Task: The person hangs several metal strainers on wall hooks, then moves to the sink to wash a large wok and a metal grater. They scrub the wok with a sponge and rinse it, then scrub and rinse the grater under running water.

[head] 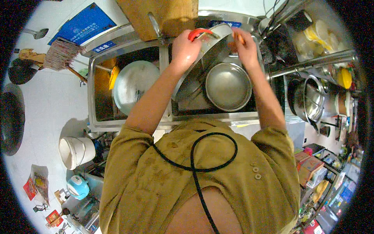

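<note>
In my left hand (pixel 187 49) is a curved, glossy red object (pixel 197 32) with a greenish tip, which looks like a red chili pepper. The fingers of my right hand (pixel 247 48) close around a small orange item (pixel 240 38), too blurred to name. Both hands are over the far side of the right sink basin. Between them a large metal vessel (pixel 187 83) leans at a tilt, with small red and pale bits on its light inner surface. Below my right hand, a round steel bowl (pixel 228 87) rests in the same basin.
A large round pale lid or basin (pixel 136 86) and a yellow item (pixel 114 77) occupy the left basin. The faucet (pixel 155 26) stands at the divider before a wooden board (pixel 175 13). A mop (pixel 62 54) hangs at left; steel pots (pixel 314 99) stand at right.
</note>
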`<action>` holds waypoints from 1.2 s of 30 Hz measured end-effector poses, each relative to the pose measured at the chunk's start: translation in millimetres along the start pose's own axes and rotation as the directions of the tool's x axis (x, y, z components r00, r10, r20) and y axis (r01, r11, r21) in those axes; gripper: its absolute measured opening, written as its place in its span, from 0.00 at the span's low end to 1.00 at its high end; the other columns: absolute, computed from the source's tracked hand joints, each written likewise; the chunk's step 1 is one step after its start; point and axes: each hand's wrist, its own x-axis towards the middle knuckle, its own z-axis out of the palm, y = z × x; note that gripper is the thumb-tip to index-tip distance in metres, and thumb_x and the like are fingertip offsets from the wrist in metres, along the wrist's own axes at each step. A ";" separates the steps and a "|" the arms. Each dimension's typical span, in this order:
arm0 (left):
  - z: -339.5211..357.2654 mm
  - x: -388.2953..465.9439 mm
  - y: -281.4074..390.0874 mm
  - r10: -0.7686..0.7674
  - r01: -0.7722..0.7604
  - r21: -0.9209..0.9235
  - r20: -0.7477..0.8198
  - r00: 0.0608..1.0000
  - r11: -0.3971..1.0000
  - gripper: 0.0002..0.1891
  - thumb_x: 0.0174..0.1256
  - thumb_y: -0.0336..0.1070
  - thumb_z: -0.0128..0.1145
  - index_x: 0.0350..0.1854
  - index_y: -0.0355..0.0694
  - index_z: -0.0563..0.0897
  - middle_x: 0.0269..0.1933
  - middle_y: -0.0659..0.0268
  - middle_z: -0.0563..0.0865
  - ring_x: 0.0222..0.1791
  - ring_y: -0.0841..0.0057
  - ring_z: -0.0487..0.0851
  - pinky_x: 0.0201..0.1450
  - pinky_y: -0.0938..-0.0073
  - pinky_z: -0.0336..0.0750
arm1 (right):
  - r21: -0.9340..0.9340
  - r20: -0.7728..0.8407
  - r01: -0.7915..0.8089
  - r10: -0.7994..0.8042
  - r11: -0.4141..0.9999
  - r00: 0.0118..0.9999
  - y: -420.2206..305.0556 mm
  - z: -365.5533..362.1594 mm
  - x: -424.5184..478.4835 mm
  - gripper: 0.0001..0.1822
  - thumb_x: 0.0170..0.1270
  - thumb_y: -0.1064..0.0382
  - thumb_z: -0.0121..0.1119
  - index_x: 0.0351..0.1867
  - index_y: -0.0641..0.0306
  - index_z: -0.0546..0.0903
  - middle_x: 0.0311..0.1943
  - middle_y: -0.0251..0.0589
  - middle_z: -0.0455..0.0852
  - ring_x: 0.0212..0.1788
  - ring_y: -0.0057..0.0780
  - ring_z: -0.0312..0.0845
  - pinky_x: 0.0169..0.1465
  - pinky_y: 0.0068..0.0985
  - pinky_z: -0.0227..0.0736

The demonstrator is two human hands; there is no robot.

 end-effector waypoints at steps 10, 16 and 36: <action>8.8 7.8 -5.9 0.022 -0.019 0.077 -0.033 0.999 0.997 0.15 0.56 0.34 0.55 0.45 0.36 0.84 0.36 0.56 0.88 0.37 0.64 0.85 0.46 0.66 0.77 | -0.371 0.288 -0.454 0.565 0.810 0.773 89.7 7.7 -153.2 0.16 0.63 0.61 0.62 0.53 0.53 0.83 0.41 0.46 0.87 0.45 0.39 0.83 0.46 0.32 0.80; 19.5 8.6 -34.8 0.093 -0.088 0.095 -0.051 0.994 0.992 0.16 0.56 0.35 0.55 0.47 0.37 0.84 0.40 0.54 0.88 0.40 0.61 0.85 0.48 0.64 0.78 | -0.325 0.057 -0.306 0.342 0.895 0.938 51.6 -77.9 -69.6 0.11 0.60 0.64 0.61 0.43 0.62 0.83 0.35 0.52 0.85 0.39 0.53 0.81 0.46 0.40 0.77; 67.9 -34.4 -60.4 0.025 -0.026 0.076 0.015 1.000 0.997 0.10 0.57 0.36 0.59 0.40 0.40 0.84 0.37 0.54 0.88 0.39 0.56 0.87 0.45 0.62 0.80 | -0.443 -0.661 -0.014 -0.316 0.897 0.680 -107.0 -144.5 342.6 0.20 0.59 0.57 0.67 0.45 0.67 0.75 0.39 0.52 0.81 0.44 0.54 0.80 0.48 0.43 0.75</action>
